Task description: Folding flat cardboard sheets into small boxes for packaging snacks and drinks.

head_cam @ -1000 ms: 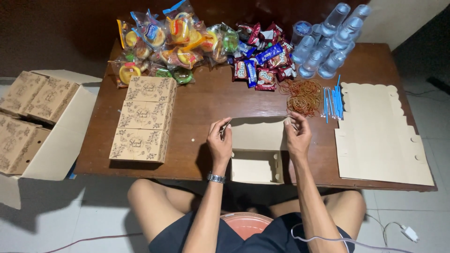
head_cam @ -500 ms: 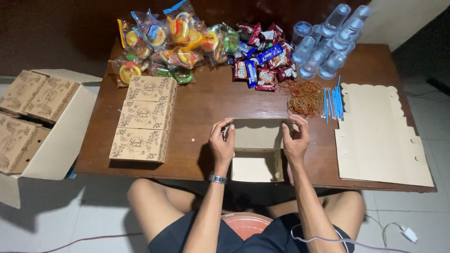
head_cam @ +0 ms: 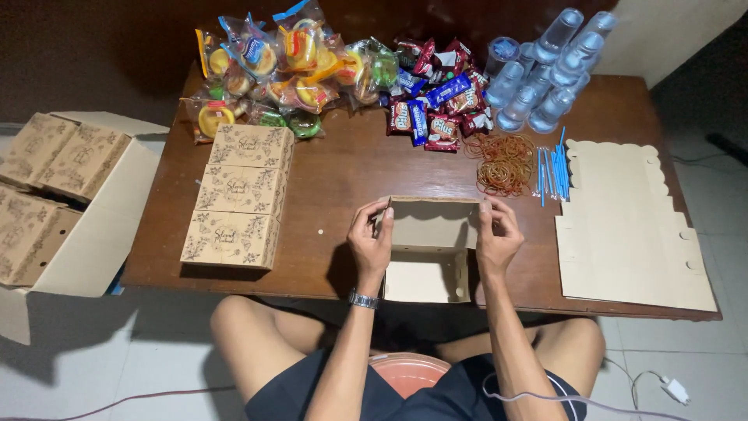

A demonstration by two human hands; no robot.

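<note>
Pinching the side walls of a half-folded cardboard box (head_cam: 428, 248) at the desk's near edge — left hand (head_cam: 372, 243), right hand (head_cam: 495, 240) — walls liable to spring open or crease under uneven squeeze.

three brown printed boxes (head_cam: 238, 195) left, colourful snack packets (head_cam: 312, 66) behind, perhaps biscuits

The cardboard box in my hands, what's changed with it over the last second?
Both hands have drawn in onto the half-folded box: the left hand now grips its left wall and the right hand its right wall, and the back wall stands up between them. A second ago the fingers were just touching the far edge. The three finished boxes, snack packs, rubber bands and flat blanks lie as before.
</note>
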